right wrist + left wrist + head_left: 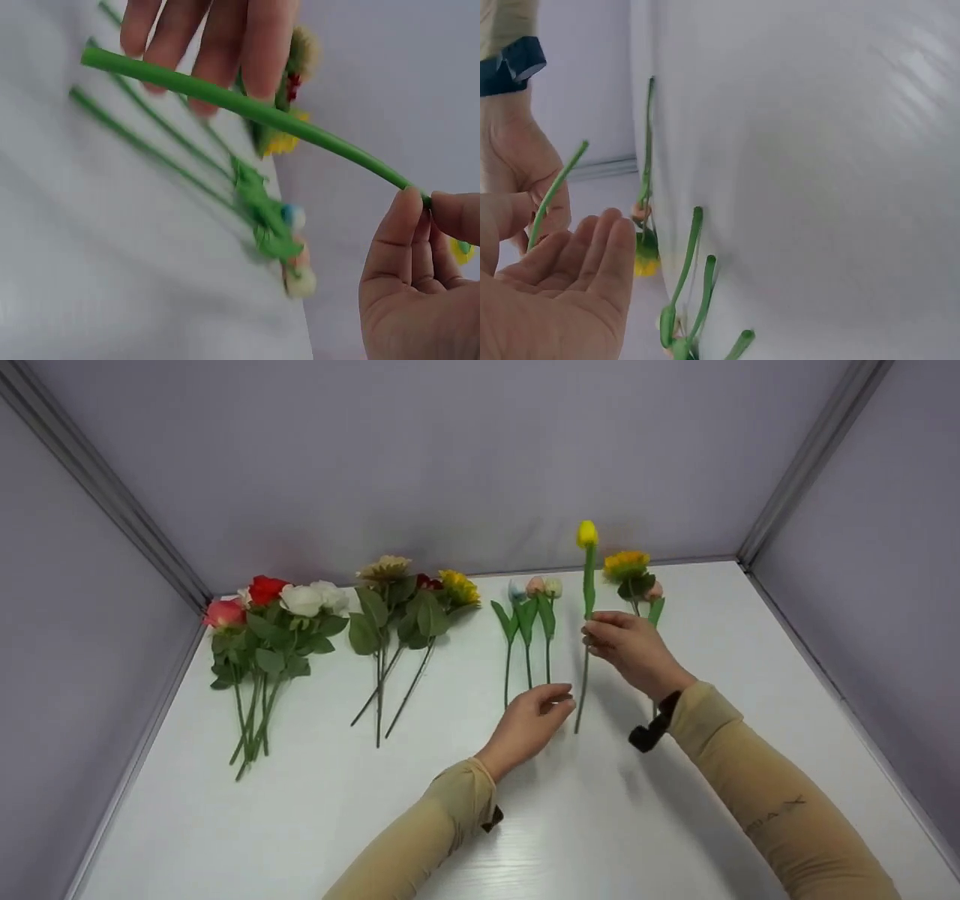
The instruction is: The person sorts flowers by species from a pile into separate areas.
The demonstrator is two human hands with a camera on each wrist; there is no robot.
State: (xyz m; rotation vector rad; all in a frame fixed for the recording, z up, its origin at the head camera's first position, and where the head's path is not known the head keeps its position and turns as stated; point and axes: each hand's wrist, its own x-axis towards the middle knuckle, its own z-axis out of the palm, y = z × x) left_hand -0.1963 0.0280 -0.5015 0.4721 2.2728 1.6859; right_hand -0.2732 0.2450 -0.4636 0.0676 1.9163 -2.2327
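My right hand (634,652) pinches a yellow tulip (587,534) by its green stem just under the leaf and holds it upright above the table. In the right wrist view, thumb and fingertips meet on the stem (255,110), whose lower end sticks out freely. Beside that lower stem is my left hand (529,724), its fingers extended and the thumb apart, with nothing in its grasp. Behind the left hand lie three tulips, a blue one (516,591), a pink one (535,586) and a pale cream one (553,587), side by side with stems toward me.
Right of the held tulip lie a yellow sunflower (626,565) and a pink tulip (654,591). Left of centre is a group with a beige flower (385,568) and another sunflower (459,588). Red and white roses (302,600) lie farther left. Panels wall in the white table (300,832).
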